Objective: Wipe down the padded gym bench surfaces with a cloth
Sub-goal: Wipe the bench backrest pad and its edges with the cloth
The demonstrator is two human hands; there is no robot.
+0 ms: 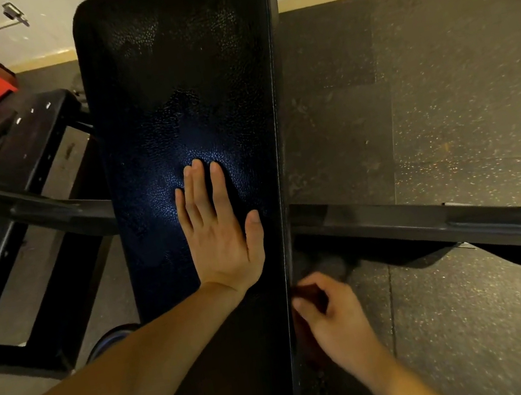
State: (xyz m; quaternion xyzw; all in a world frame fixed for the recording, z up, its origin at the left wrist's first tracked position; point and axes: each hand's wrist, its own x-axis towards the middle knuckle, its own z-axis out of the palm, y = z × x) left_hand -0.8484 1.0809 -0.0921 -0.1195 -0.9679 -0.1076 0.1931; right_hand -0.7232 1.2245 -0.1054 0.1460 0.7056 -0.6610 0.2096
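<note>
left hand [220, 235] flat on bench pad [181, 89] running away; right hand [335, 316] grips cloth [332, 266].

Blurred dark cloth [332, 266] in the right hand [333, 313]; near end of the bench pad [180, 107] off-frame.

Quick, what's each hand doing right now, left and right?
Left hand: open, flat on the bench pad.
Right hand: fingers curled, gripping a dark cloth at the pad's side edge.
</note>
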